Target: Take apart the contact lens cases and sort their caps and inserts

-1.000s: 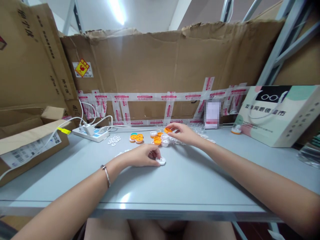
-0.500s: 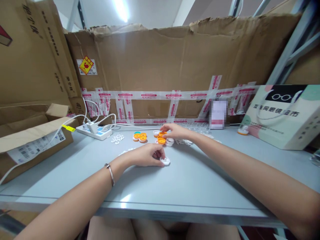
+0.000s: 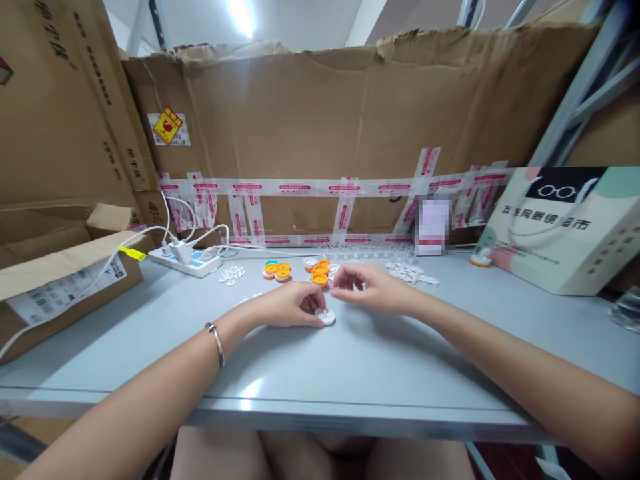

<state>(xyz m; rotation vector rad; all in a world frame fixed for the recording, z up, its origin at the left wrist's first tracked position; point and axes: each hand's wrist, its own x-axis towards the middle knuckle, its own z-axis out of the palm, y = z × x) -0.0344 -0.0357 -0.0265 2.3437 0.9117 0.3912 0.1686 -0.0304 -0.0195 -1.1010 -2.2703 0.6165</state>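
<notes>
My left hand pinches a small round white disc-shaped piece by its edge, low over the grey table. My right hand is just right of and behind that piece, apart from it. Its thumb and fingers are curled together, and whatever lies between them is too small or hidden to make out. Behind the hands sits a cluster of round orange caps with white ones among them, partly covered by my right fingers. Further left is a smaller group of orange caps, one with a teal ring.
Small clear-white discs lie near a white power strip with cables. More white pieces are spread at the right, before a blurred phone. An open carton stands left, a paper bag right; cardboard walls the back.
My right hand has drawn back from the orange cap cluster toward the white piece in my left hand. The left hand keeps its hold, and the view has shifted slightly.
</notes>
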